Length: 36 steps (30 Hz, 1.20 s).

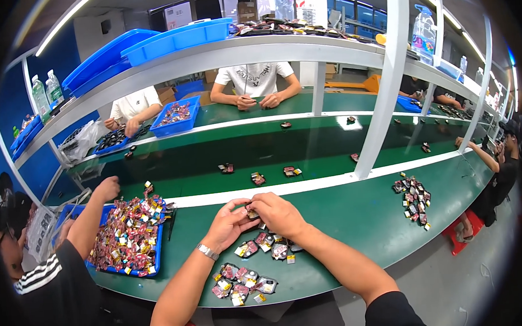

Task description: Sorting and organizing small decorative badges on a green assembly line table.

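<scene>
My left hand (pixel 224 227) and my right hand (pixel 279 216) meet over the green bench. Between their fingertips they grip a small dark electronic assembly (pixel 252 213), mostly hidden by the fingers. Just below the hands lies a loose group of black-cased assemblies (pixel 280 251) with red circuit boards and yellow-and-white tabs. Closer to the bench's front edge sits a second cluster of assemblies (pixel 240 280), some showing pale round parts.
A blue tray (pixel 158 255) heaped with red boards stands left, beside a co-worker's arm (pixel 91 214). More assemblies (pixel 414 200) lie right. Beyond a white rail (pixel 245 194), pieces rest on a green conveyor belt (pixel 325 170). A white post (pixel 380 99) rises ahead; co-workers sit opposite.
</scene>
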Each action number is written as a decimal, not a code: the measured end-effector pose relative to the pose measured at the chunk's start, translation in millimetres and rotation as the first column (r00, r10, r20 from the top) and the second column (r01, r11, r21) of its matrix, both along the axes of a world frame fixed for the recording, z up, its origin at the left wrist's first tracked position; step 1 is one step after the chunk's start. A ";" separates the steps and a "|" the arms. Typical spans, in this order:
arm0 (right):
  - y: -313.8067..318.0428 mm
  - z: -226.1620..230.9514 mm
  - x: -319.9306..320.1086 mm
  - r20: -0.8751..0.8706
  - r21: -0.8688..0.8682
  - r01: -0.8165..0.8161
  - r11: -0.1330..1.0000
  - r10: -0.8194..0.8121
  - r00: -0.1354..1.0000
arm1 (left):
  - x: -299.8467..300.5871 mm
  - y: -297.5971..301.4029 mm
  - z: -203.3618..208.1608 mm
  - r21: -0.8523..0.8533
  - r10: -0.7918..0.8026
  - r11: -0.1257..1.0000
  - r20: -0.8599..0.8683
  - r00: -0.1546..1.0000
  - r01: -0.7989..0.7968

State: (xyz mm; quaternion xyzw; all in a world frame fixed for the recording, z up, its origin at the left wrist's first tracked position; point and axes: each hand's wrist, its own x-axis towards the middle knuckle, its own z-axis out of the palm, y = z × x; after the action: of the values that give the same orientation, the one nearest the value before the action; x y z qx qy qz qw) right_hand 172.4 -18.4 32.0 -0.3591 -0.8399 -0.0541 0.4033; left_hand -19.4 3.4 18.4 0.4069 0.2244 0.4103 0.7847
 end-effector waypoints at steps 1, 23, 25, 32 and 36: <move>1.6 0.7 -1.1 -0.036 -0.011 -0.024 1.000 0.023 0.999 | -1.9 1.0 -1.3 -0.007 -0.004 1.000 0.020 1.000 0.004; -1.2 8.0 11.0 -0.030 -0.190 -0.111 0.975 0.107 0.994 | 0.3 5.4 -13.5 0.111 -0.055 0.992 -0.037 0.998 0.059; -2.4 6.4 11.0 -0.098 -0.251 -0.112 0.961 0.090 0.991 | 1.4 5.2 -11.5 0.132 -0.072 0.988 -0.028 0.997 0.075; -3.6 4.1 11.6 -0.173 -0.369 -0.121 0.921 0.059 0.983 | 2.6 3.0 -10.6 0.154 -0.070 0.985 -0.054 0.996 0.077; -3.6 5.2 13.5 -0.146 -0.428 -0.177 0.886 0.126 0.981 | 1.6 4.7 -15.1 0.138 -0.060 0.988 -0.077 0.995 0.070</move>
State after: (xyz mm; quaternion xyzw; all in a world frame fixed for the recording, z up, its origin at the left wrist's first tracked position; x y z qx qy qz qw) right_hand 185.9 -22.1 37.3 -0.3766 -0.8314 0.1891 0.3622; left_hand -17.9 8.1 3.3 0.4829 0.2100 0.3843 0.7583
